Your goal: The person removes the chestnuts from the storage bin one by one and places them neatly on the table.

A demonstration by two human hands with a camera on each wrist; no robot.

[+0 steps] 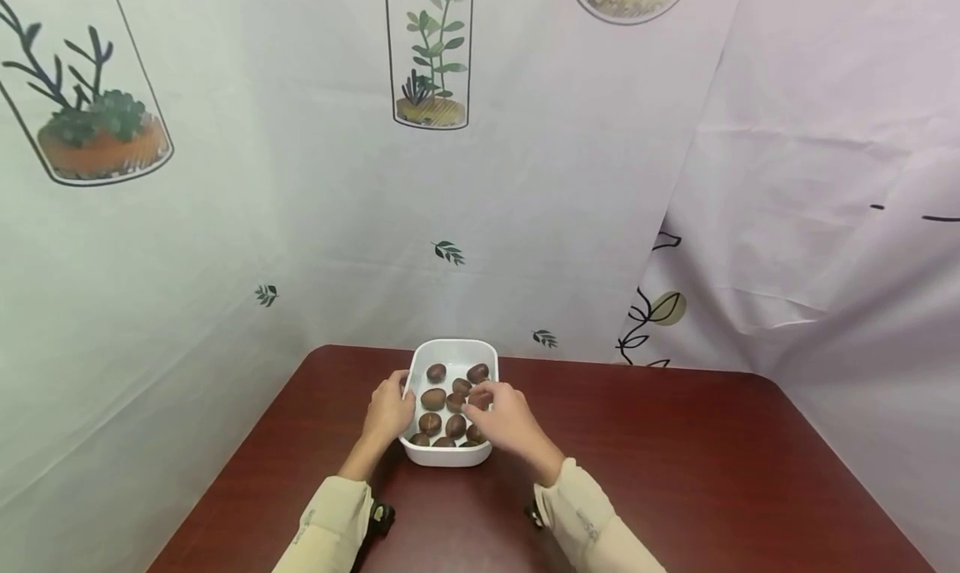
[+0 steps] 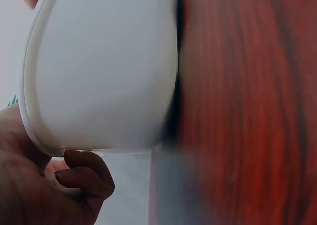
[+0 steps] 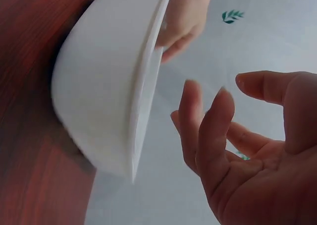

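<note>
A white rectangular dish [image 1: 448, 457] with rounded corners stands upright on the table, holding several brown chestnuts [image 1: 433, 399] spread over its bottom. My left hand [image 1: 388, 411] grips the dish's left side, with the thumb at the rim; in the left wrist view its curled fingers [image 2: 85, 178] show at the dish's end. Above the right part of the dish hovers my right hand [image 1: 512, 419], close over the chestnuts there and partly covering them. The right wrist view shows its fingers [image 3: 215, 131] loosely bent, apart from the thumb, with nothing between them.
The dark red wooden table [image 1: 637, 456] extends to both sides of the dish. Behind it hangs a pale cloth [image 1: 337, 223] printed with plants and leaves, close to the table's back edge. Both forearms wear light sleeves [image 1: 596, 523] with dark straps at the wrists.
</note>
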